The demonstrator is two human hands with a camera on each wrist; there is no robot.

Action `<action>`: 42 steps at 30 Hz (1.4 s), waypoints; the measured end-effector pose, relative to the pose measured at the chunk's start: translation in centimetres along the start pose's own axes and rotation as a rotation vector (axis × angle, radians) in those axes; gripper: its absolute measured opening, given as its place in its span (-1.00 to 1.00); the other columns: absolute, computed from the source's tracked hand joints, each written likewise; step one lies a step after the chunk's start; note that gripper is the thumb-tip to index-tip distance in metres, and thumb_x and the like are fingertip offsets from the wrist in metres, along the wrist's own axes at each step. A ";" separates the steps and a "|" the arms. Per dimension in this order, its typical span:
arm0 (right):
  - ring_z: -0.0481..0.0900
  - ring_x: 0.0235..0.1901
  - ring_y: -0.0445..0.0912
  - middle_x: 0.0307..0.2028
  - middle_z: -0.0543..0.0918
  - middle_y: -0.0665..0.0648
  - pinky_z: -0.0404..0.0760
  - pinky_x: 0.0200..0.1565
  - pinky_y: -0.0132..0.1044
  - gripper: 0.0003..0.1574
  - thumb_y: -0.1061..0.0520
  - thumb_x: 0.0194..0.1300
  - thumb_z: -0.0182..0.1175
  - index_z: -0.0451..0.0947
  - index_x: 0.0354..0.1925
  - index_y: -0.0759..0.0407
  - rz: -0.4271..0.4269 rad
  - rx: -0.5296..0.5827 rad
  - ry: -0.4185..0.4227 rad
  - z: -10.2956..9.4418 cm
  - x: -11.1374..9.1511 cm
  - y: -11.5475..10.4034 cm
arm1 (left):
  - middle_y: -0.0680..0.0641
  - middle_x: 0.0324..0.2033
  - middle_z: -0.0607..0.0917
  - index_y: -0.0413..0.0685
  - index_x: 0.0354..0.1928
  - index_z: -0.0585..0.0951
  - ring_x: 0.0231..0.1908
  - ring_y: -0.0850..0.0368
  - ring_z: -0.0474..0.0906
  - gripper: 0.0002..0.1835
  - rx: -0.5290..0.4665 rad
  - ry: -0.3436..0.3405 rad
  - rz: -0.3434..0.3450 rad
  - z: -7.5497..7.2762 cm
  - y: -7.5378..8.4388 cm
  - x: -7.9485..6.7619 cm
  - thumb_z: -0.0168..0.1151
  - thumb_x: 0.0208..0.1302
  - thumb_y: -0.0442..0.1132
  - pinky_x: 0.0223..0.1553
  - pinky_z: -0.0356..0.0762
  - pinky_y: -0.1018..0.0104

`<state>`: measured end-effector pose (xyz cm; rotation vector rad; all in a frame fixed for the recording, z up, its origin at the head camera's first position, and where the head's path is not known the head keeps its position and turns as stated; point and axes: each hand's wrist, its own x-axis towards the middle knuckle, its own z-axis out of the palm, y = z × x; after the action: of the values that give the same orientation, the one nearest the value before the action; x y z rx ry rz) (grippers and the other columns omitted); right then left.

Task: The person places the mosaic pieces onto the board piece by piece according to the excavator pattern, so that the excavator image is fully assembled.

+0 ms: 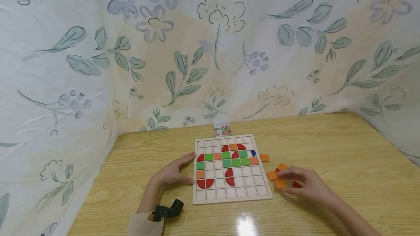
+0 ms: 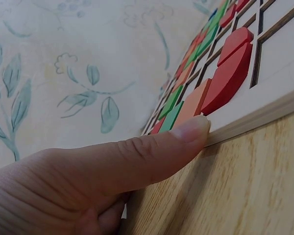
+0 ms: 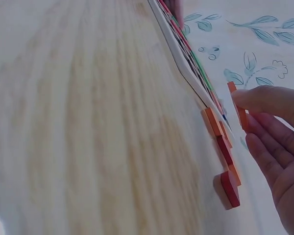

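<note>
A square wooden grid board (image 1: pixel 241 194) lies on the table, with red, green and orange tiles and one blue piece in some cells. My left hand (image 1: pixel 174 172) rests at its left edge, thumb and fingers spread along the side. In the left wrist view the thumb (image 2: pixel 152 152) touches the rim beside an orange and a red tile. To the right of the board, my right hand (image 1: pixel 308 187) pinches an orange tile (image 3: pixel 240 113) between thumb and fingers, raised above the table. Beneath it lie loose orange tiles (image 1: pixel 271 175) and red pieces (image 1: pixel 297 184).
A small patterned card (image 1: pixel 222 129) stands behind the board's far edge. One orange square (image 1: pixel 264 158) lies by the board's right side. A floral cloth (image 1: pixel 210 54) hangs behind the wooden table (image 1: pixel 341 148). A black strap mount (image 1: pixel 168 210) sits on the left wrist.
</note>
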<state>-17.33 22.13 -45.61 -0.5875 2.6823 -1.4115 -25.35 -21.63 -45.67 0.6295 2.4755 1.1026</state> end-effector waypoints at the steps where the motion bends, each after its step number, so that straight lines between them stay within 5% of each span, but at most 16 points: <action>1: 0.57 -0.17 -0.34 -0.15 0.66 0.10 0.55 -0.13 -0.48 -0.54 0.09 -0.02 0.40 0.58 -0.10 0.17 -0.011 0.007 0.000 0.0 0.1 0.0 | -0.06 0.40 0.09 0.03 0.39 0.17 0.39 -0.13 -0.11 -0.02 0.002 0.001 0.005 0.0 0.0 0.0 0.46 -0.09 -0.02 0.30 -0.05 -0.18; 15: 0.57 -0.22 -0.29 -0.15 0.65 0.08 0.59 -0.14 -0.39 -0.52 0.11 -0.02 0.41 0.59 -0.07 0.15 -0.120 0.005 0.005 1.0 1.6 -0.5 | -0.03 0.40 0.11 0.05 0.39 0.19 0.39 -0.11 -0.10 -0.02 0.025 0.006 -0.012 0.2 0.1 -0.2 0.46 -0.11 0.01 0.30 -0.02 -0.16; 28: 0.59 -0.12 -0.25 -0.13 0.66 0.07 0.55 -0.04 -0.35 -0.54 0.03 0.01 0.39 0.60 -0.08 0.11 -0.043 0.055 -0.057 3.3 4.8 -2.4 | 0.02 0.41 0.10 0.12 0.39 0.18 0.40 -0.05 -0.12 -0.02 0.024 0.002 -0.024 0.2 0.0 0.0 0.46 -0.11 0.02 0.31 -0.04 -0.14; 34: 0.59 -0.14 -0.14 -0.14 0.66 0.05 0.59 -0.06 -0.22 -0.60 0.08 0.04 0.38 0.61 -0.11 0.12 -0.162 -0.013 -0.046 4.4 6.2 -2.6 | -0.03 0.41 0.10 0.07 0.39 0.18 0.40 -0.10 -0.11 -0.02 0.026 0.005 -0.011 0.1 0.1 0.0 0.45 -0.09 0.00 0.30 -0.04 -0.17; 42: 0.59 -0.16 -0.19 -0.18 0.67 -0.07 0.59 -0.10 -0.32 -0.63 0.14 0.02 0.38 0.62 -0.12 0.08 -0.256 -0.126 -0.046 5.8 7.9 -2.8 | 0.02 0.41 0.09 0.11 0.39 0.18 0.40 -0.04 -0.11 -0.01 0.024 0.008 -0.026 0.1 0.1 0.0 0.47 -0.11 -0.01 0.32 -0.04 -0.13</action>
<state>-22.49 13.39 -45.76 -0.9920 2.7539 -1.2651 -25.29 -21.49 -45.63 0.5990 2.5001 1.0686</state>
